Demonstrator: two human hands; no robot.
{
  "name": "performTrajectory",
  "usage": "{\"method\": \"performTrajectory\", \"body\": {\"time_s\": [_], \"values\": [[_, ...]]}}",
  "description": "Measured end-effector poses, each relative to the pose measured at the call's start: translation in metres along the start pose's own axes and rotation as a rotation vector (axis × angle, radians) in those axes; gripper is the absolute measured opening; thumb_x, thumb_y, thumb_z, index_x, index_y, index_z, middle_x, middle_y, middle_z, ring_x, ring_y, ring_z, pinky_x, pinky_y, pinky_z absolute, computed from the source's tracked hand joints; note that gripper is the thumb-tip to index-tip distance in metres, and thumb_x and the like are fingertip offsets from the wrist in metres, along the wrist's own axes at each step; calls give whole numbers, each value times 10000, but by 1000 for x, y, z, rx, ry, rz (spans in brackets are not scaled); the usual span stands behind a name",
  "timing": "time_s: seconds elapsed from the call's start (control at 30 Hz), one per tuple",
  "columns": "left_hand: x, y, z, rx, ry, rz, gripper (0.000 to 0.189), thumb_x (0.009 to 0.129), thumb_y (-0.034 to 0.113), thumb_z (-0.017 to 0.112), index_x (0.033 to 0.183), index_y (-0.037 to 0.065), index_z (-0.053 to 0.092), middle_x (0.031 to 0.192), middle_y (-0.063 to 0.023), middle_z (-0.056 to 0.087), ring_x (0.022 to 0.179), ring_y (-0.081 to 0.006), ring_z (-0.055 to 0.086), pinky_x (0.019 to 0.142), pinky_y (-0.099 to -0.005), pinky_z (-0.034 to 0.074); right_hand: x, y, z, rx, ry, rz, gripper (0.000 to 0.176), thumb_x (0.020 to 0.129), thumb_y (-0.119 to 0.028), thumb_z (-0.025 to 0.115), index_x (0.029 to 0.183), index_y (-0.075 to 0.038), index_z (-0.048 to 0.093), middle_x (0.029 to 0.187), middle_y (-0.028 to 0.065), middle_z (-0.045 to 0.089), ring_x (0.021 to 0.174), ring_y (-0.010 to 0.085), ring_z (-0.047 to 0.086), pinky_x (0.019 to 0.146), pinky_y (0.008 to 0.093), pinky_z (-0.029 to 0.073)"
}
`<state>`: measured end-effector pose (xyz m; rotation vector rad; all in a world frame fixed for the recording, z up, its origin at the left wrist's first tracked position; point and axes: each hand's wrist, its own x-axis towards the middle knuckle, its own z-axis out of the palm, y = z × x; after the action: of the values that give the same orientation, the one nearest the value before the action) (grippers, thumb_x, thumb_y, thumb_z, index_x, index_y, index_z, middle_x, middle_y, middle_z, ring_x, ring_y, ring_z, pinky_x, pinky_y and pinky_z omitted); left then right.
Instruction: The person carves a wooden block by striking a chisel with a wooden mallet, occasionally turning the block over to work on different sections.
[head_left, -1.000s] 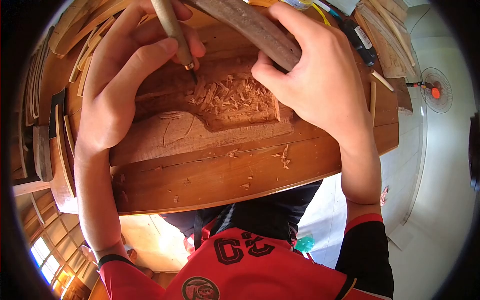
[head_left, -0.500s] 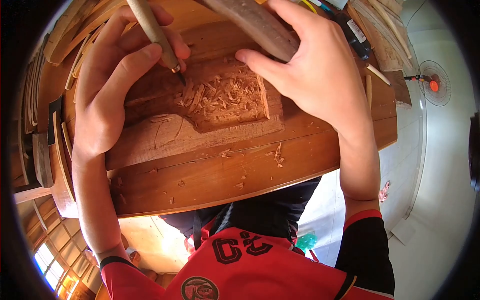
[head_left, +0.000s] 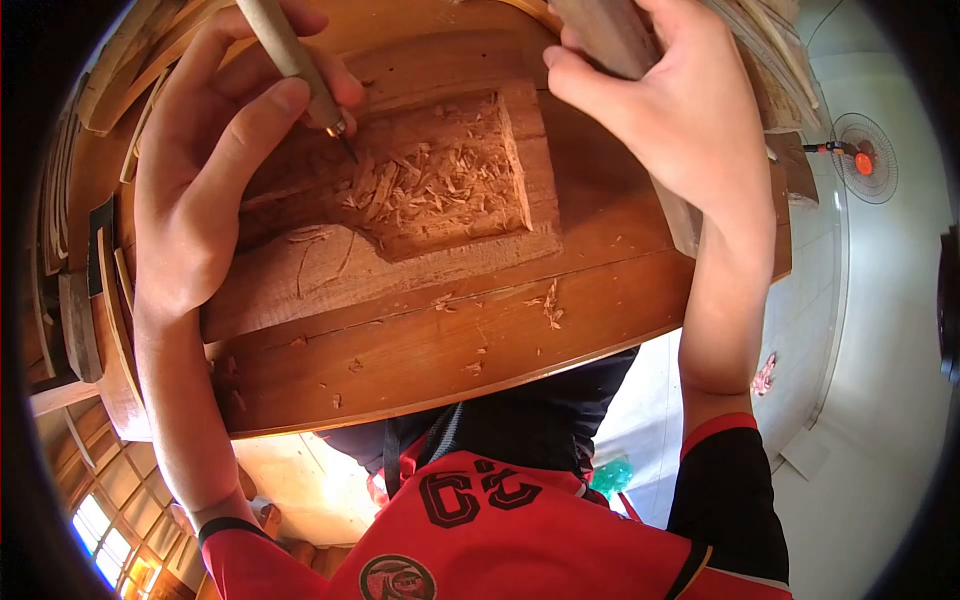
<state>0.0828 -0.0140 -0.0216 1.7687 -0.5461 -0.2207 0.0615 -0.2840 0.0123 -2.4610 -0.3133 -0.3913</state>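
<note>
My left hand point(head_left: 225, 150) is closed round the wooden handle of a chisel point(head_left: 290, 65). The chisel slants down, its dark tip at the carved hollow of a wooden block point(head_left: 290, 275). Curled wood shavings point(head_left: 425, 185) lie thickly in that hollow. On the right, my right hand point(head_left: 690, 110) grips a thick wooden mallet-like bar point(head_left: 610, 35), raised above the table and apart from the chisel. The bar's lower end shows beneath my wrist; its upper end runs out of view.
The block rests on a brown wooden table point(head_left: 600, 300) with scattered shavings near its front edge. Wooden strips point(head_left: 120, 70) are stacked at the left, more boards point(head_left: 770, 60) at the upper right. A fan point(head_left: 865, 160) stands beyond the table.
My right hand has moved right with the wooden bar, away from the chisel, and the bar has turned more upright. My left hand still holds the chisel, shifted slightly left in view.
</note>
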Motion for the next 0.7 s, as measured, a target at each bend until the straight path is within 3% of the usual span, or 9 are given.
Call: {"method": "performTrajectory", "body": {"time_s": [0.23,0.33,0.43,0.5,0.6,0.7], "values": [[1,-7,-4,176,87,88,385,1054,120,599,1390,-25,478,1160,-189,716,1064,-217,685,966,-361,523,-1,2,2,5,37,-13,251,888,-152,738,992,58,647,699,63,609,638,120,520,598,319,425],[13,-7,-3,168,41,210,344,1065,88,575,1377,-22,484,1152,-188,725,1085,-225,690,981,-366,520,2,9,2,109,-5,-29,241,912,-157,734,996,54,656,693,65,620,629,115,523,590,318,418],[19,15,3,458,-92,264,313,1070,52,547,1365,-30,481,1145,-171,720,1099,-225,696,1010,-379,518,3,12,-2,139,-40,-38,228,919,-153,734,990,50,659,676,62,615,619,107,517,585,312,409],[29,22,16,313,-16,319,273,995,2,628,1218,-45,478,998,-180,706,903,-235,748,810,-367,621,1,9,-4,77,-19,-58,223,913,-148,740,985,47,658,674,61,616,619,100,517,584,302,405],[27,49,32,269,26,199,309,993,7,626,1253,-55,470,1004,-180,715,920,-234,741,822,-363,617,1,12,-6,91,29,-135,221,907,-124,747,1016,38,642,730,63,632,639,94,531,589,285,411],[24,16,19,273,-29,254,306,1017,54,628,1281,-64,530,1041,-158,726,981,-212,720,881,-346,572,11,40,2,250,113,-322,262,917,-68,736,1113,33,596,854,80,657,678,99,570,595,271,438]]}}
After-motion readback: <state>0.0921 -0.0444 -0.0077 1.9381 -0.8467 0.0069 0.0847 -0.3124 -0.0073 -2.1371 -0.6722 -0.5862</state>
